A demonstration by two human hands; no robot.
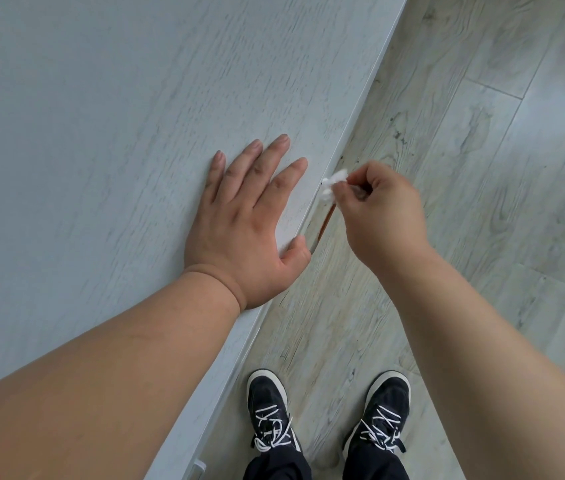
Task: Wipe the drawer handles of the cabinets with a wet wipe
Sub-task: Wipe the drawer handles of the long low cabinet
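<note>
I look straight down along a pale grey wood-grain cabinet top (108, 109). My left hand (250, 220) lies flat on it near the front edge, fingers straight and spread. My right hand (381, 211) pinches a small crumpled white wet wipe (333, 183) just past that edge. The wipe touches the upper end of a thin copper-coloured drawer handle (326, 225), which runs along the cabinet front below the edge. Most of the handle and the drawer front are hidden by the cabinet top.
Light grey wood-look floor (464, 133) fills the right side. My two dark shoes with white laces (269, 417) (383, 414) stand close to the cabinet front. A small pale object (198, 467) shows at the cabinet front near the bottom edge.
</note>
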